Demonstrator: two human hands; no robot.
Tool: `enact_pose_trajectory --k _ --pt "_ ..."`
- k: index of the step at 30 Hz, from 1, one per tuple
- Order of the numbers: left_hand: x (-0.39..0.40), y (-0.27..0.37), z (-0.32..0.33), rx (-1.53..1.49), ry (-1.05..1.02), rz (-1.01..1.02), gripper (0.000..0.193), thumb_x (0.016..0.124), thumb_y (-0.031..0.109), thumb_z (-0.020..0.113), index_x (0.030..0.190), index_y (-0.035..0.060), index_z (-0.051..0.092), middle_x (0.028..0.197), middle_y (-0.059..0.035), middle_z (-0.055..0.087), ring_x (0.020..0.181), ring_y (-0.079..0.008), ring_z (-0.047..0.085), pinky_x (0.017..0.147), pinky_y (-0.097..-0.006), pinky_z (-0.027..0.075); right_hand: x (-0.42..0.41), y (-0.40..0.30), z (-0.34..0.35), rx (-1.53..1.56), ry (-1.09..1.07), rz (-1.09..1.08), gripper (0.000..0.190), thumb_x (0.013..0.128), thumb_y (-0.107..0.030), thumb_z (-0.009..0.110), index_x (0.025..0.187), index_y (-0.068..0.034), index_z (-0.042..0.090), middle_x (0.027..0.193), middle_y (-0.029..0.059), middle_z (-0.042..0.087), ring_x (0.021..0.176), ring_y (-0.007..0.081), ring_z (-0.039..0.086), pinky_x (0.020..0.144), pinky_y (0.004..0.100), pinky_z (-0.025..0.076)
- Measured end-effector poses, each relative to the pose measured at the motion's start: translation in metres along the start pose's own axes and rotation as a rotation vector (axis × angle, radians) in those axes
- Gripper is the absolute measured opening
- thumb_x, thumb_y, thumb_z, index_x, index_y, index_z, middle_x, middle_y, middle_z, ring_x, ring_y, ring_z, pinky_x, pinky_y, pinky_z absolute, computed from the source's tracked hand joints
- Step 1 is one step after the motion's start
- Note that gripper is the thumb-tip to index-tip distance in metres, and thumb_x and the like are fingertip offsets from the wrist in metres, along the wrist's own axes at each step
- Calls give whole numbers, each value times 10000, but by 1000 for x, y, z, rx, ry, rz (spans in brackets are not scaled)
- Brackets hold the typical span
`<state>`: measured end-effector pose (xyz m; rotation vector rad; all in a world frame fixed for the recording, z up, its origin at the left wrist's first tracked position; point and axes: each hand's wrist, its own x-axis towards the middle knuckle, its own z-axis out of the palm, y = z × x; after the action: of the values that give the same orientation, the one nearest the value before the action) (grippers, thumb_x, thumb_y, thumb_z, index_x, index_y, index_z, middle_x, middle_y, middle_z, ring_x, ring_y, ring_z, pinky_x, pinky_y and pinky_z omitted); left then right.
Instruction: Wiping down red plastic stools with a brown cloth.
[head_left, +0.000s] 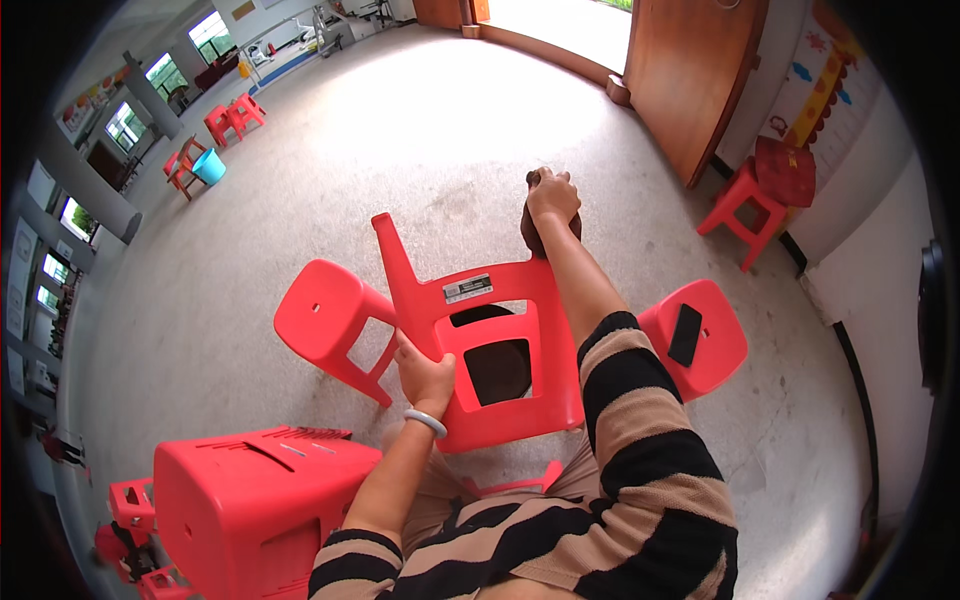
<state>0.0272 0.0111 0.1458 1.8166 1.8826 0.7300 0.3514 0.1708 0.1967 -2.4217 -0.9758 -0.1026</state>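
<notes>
A red plastic stool lies tipped over in front of me, its legs pointing away and a label on its side. My left hand grips the left side of this stool, thumb on the near face. Farther out, my right hand clutches a dark brown cloth around the end of the stool's right leg; the cloth hides that end. Through the stool's openings a dark rounded thing shows below, too hidden to name.
Red stools stand at left and right, the right one bearing a black phone. A stack of red stools rises near my left. Farther off are a blue bucket, a wooden door and another stool.
</notes>
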Motion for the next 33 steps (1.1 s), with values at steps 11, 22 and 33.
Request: enact_pose_trajectory --k 11,22,33 --pt "0 3 2 -32 -15 -7 995 719 216 742 1531 -42 229 1366 -310 481 1254 -455 515 1058 -472 467 -17 46 -8 51 18 -303 194 911 -308 664 1068 -215 731 1098 125 646 917 383 691 820 481 572" --pt "0 -2 3 -31 0 34 1021 716 216 748 1538 -54 207 1362 -321 482 1214 -462 544 1039 -474 480 -3 31 -1 23 41 -227 184 933 -336 662 1070 -243 741 1118 107 655 972 349 698 832 454 586" --pt "0 -3 2 -15 13 39 1013 722 216 743 1538 -49 205 1374 -316 478 1203 -463 555 1030 -474 488 -10 28 3 127 32 3 278 953 -390 623 1120 -187 712 1159 129 673 1022 358 688 871 466 562"
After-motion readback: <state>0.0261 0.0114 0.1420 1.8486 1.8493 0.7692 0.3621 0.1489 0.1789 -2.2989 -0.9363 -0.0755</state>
